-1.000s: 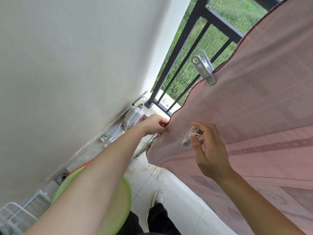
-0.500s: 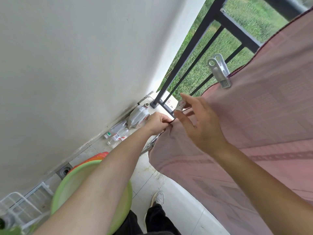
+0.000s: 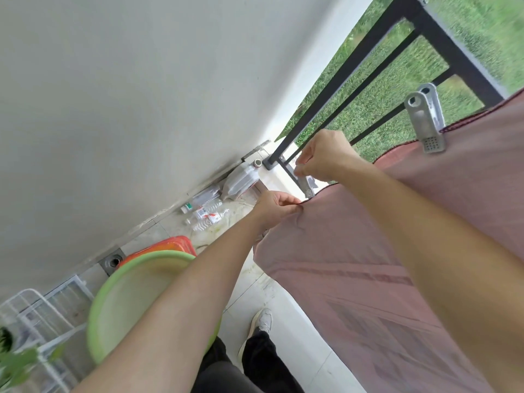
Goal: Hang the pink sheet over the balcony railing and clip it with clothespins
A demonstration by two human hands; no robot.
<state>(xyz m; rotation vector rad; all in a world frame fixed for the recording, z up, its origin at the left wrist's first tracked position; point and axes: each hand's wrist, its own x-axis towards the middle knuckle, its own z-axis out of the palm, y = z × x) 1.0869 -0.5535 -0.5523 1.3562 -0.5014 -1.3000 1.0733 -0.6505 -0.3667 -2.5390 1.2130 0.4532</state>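
The pink sheet point(image 3: 382, 236) hangs over the black balcony railing point(image 3: 442, 38) and fills the right side of the view. One grey clothespin point(image 3: 425, 120) is clipped on its upper edge at the right. My left hand point(image 3: 276, 207) pinches the sheet's left edge near the corner. Just above it, my right hand point(image 3: 323, 156) holds a second grey clothespin point(image 3: 304, 185), whose jaw end points down at the sheet's edge right beside my left fingers.
A white wall stands on the left. Plastic bottles point(image 3: 224, 194) lie at the wall's foot. A green basin point(image 3: 133, 296) over an orange one point(image 3: 167, 245) sits under my left arm. A white wire rack point(image 3: 34, 316) is at the lower left, my shoe point(image 3: 262, 321) below.
My right hand has carried the clothespin up and left, from the sheet's face to its left edge above my left hand. The view has shifted slightly.
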